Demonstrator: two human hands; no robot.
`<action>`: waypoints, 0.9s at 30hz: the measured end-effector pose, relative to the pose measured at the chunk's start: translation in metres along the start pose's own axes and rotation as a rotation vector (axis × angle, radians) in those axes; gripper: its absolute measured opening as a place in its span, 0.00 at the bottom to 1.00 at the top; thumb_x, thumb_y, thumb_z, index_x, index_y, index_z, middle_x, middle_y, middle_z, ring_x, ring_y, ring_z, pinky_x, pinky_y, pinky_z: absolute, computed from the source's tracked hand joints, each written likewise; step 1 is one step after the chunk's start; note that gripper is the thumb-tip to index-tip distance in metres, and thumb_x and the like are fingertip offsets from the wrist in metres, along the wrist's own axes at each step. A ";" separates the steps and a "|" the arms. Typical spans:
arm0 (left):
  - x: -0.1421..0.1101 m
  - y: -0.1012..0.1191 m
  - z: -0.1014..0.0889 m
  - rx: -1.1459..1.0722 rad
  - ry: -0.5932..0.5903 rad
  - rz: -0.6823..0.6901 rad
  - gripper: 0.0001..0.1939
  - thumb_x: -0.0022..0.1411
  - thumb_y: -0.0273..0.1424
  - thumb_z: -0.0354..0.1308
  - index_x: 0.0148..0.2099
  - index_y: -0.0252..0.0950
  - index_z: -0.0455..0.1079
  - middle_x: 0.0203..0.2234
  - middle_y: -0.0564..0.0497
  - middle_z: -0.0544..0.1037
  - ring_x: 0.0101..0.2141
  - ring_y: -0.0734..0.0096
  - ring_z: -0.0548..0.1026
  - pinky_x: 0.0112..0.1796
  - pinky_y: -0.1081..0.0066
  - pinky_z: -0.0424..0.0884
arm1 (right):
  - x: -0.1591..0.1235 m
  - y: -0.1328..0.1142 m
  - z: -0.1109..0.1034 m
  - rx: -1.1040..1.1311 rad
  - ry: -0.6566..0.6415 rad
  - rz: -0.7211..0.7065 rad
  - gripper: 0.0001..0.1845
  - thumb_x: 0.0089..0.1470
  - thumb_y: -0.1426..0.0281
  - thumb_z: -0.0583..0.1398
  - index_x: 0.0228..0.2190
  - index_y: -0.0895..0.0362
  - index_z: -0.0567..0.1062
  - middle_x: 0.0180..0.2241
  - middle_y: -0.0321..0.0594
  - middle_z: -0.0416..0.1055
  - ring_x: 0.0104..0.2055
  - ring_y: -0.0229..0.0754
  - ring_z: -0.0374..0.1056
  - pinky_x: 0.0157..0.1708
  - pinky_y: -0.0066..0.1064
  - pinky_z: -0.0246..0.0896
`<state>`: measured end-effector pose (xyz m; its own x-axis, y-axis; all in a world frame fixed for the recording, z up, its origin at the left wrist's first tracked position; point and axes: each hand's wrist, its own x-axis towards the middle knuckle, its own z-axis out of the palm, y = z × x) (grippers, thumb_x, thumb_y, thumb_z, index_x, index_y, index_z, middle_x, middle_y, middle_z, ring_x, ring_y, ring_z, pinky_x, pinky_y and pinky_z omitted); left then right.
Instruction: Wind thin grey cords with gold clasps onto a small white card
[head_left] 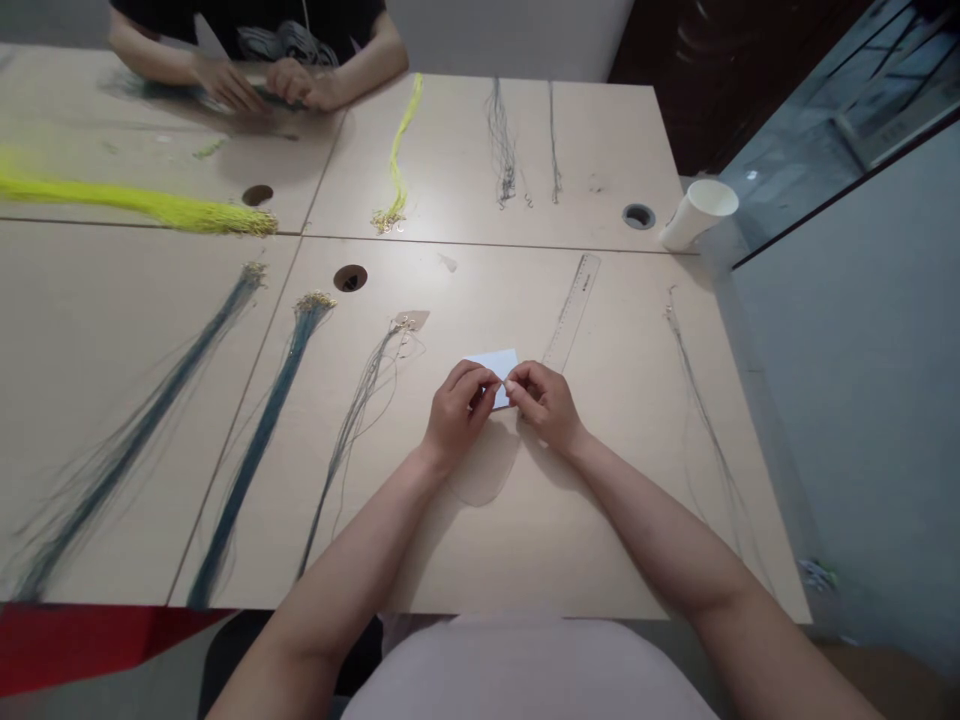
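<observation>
Over a small white card (496, 362) on the table, my left hand (457, 410) and my right hand (551, 402) meet with their fingertips pinched closely together. Whatever lies between the fingertips is too small to make out. A clear ruler (574, 308) lies slanted just beyond my right hand. To the left of my left hand is a loose bundle of thin grey-green lines (352, 410), with small hook-like metal ends at its top. A few more dark lines (694, 390) with metal ends lie to the right of my right forearm.
Two thicker dark teal bundles (274, 435) lie at the left. Yellow strands (150, 205) and a thinner yellow bundle (400, 150) lie farther back. A white cup (701, 212) stands at the right edge near a cable hole (638, 216). Across the table, another person's hands (300, 85) handle dark strands.
</observation>
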<state>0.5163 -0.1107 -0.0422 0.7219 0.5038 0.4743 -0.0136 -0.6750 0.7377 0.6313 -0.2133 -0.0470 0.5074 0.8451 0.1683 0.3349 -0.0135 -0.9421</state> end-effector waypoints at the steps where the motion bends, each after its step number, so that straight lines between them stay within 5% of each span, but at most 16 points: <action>1: 0.000 0.000 0.000 -0.001 -0.001 -0.003 0.02 0.58 0.24 0.52 0.34 0.34 0.65 0.28 0.50 0.68 0.25 0.80 0.64 0.23 0.79 0.62 | 0.000 0.000 0.000 -0.005 0.006 -0.001 0.08 0.53 0.66 0.55 0.26 0.57 0.67 0.22 0.34 0.64 0.24 0.34 0.58 0.25 0.26 0.54; 10: 0.000 -0.001 0.002 -0.053 0.073 -0.042 0.02 0.57 0.26 0.55 0.35 0.34 0.66 0.28 0.51 0.68 0.23 0.81 0.64 0.23 0.79 0.62 | 0.001 -0.002 0.001 -0.029 0.032 -0.054 0.07 0.54 0.67 0.54 0.27 0.57 0.67 0.23 0.34 0.64 0.25 0.34 0.59 0.26 0.27 0.54; 27: 0.001 -0.001 0.000 -0.084 0.025 -0.073 0.01 0.57 0.26 0.55 0.33 0.33 0.67 0.26 0.51 0.68 0.23 0.81 0.63 0.23 0.79 0.60 | 0.000 -0.002 0.001 -0.088 0.030 -0.134 0.05 0.55 0.70 0.53 0.28 0.56 0.67 0.26 0.35 0.64 0.27 0.34 0.59 0.28 0.27 0.55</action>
<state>0.5174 -0.1096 -0.0424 0.7054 0.5645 0.4287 -0.0200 -0.5887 0.8081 0.6299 -0.2129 -0.0451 0.4765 0.8262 0.3007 0.4690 0.0504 -0.8817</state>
